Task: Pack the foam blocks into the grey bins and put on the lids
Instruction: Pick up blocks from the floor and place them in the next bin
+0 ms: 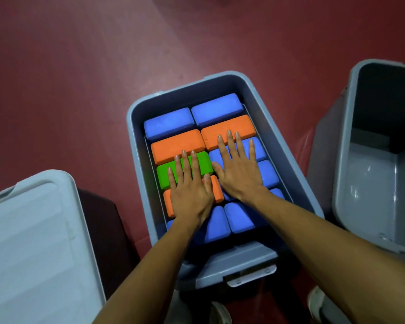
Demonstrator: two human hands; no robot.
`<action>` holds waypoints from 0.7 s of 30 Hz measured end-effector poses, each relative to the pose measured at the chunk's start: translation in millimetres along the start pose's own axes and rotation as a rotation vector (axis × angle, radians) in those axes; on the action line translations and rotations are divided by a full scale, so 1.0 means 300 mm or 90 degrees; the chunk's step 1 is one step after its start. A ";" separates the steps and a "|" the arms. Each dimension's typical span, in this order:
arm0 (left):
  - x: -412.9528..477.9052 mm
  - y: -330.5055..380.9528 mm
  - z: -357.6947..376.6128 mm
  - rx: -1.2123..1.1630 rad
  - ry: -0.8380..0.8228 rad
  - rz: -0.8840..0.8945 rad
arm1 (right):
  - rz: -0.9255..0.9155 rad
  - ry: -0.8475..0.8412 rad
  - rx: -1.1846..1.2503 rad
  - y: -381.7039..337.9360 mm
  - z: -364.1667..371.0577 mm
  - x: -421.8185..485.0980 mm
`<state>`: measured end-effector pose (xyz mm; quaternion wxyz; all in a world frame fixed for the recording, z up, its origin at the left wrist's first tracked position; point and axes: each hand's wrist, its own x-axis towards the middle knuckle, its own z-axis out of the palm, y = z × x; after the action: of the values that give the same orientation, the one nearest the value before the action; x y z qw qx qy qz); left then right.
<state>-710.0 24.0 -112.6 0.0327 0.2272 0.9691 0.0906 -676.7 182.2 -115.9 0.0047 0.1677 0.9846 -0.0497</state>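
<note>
A grey bin (136,127) stands on the floor in the middle, packed with several foam blocks in two columns. Two blue blocks (168,122) lie at the far end, then two orange blocks (173,143), a green block (165,175) on the left and more blue ones on the right and at the near end. My left hand (189,195) lies flat, fingers spread, on the green block and a near orange block (218,190). My right hand (239,169) lies flat on the blue blocks (267,171) of the right column, fingertips on the orange one. Neither hand holds anything.
A pale grey lid (33,242) lies at the lower left, beside a dark object on the floor. A second grey bin (346,141) with nothing visible inside stands at the right. The red floor (80,66) stretches beyond. Shoes show at the bottom edge.
</note>
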 end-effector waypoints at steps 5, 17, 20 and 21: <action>0.023 -0.001 0.002 0.004 0.004 0.003 | 0.000 0.001 0.010 -0.002 -0.001 0.026; -0.115 -0.007 -0.108 -0.009 -0.085 0.090 | -0.059 -0.044 -0.002 0.032 -0.085 -0.230; -0.267 0.015 -0.062 -0.007 -0.081 0.082 | -0.048 -0.058 -0.016 0.036 -0.051 -0.350; -0.285 0.023 -0.046 -0.003 -0.074 0.061 | -0.046 -0.052 -0.021 0.038 -0.051 -0.344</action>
<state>-632.0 -10.3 -96.0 0.0849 0.2782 0.9533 0.0811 -575.3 160.5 -99.2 0.0460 0.1298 0.9896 -0.0406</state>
